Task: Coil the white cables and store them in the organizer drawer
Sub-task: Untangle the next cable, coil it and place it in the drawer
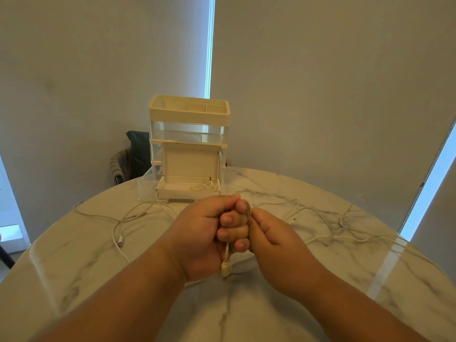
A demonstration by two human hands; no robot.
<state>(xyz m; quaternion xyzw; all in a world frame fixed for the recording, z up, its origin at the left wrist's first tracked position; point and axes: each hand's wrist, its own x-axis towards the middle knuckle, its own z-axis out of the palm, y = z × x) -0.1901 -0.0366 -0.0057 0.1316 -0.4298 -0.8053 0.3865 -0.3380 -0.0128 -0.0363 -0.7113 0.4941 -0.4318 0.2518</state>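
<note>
Gripping a white cable [226, 253] in a closed fist, the left hand [199, 233] is hovering over the middle of the marble surface [246, 307]. Its fingers [232, 219] are curling tightly round the cable with the nails facing the camera, and the thumb is lying across the top. A short length of the cable is hanging out of the bottom of the fist, ending in a plug [225, 269] that is dangling just above the surface.

The right hand [274, 233] is pressing up against the left, its thumb and curled fingers pinching a thin strand of the same cable beside the left index finger. Most of the right fingertips are hiding behind the hand.

More loose cables are sprawling on the surface: one tangle [116, 225] is lying to the left, with a connector near its end, and another [345, 230] is trailing off to the right.

At the far edge of the surface a cream and clear organizer [188, 112] is standing upright. Its bottom drawer [147, 185] is sitting pulled out toward the person. A white box [190, 161] is resting in the drawer with its lid tilting up, and a coiled cable [206, 186] is lying inside the box.
</note>
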